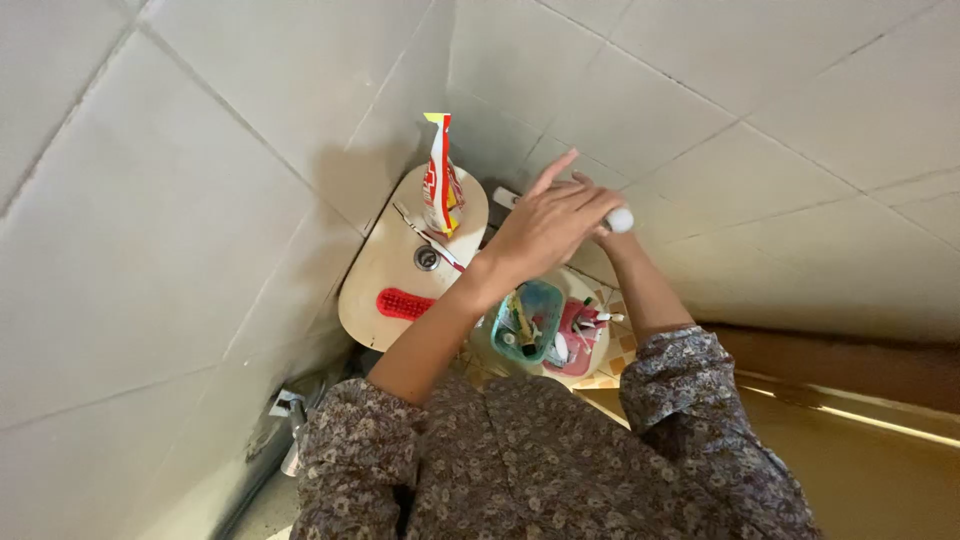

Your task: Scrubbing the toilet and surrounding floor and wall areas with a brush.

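Note:
My left hand [545,225] reaches into the tiled corner, fingers loosely spread and the index finger raised. It lies over my right hand [604,232], which is almost hidden beneath it. A white rounded object [620,219] sticks out to the right of the hands, and my right hand seems closed around it. Another white end [506,197] shows at the left of the hands. Whether my left hand grips the object cannot be told. Both arms wear rolled floral sleeves.
A beige cistern lid [390,290] carries an upright red-and-yellow tube [441,180], a toothbrush [430,238] and a red brush [403,303]. Below the hands stand a teal cup [530,320] of brushes and a pink holder [578,335]. A metal valve [290,410] sits low left.

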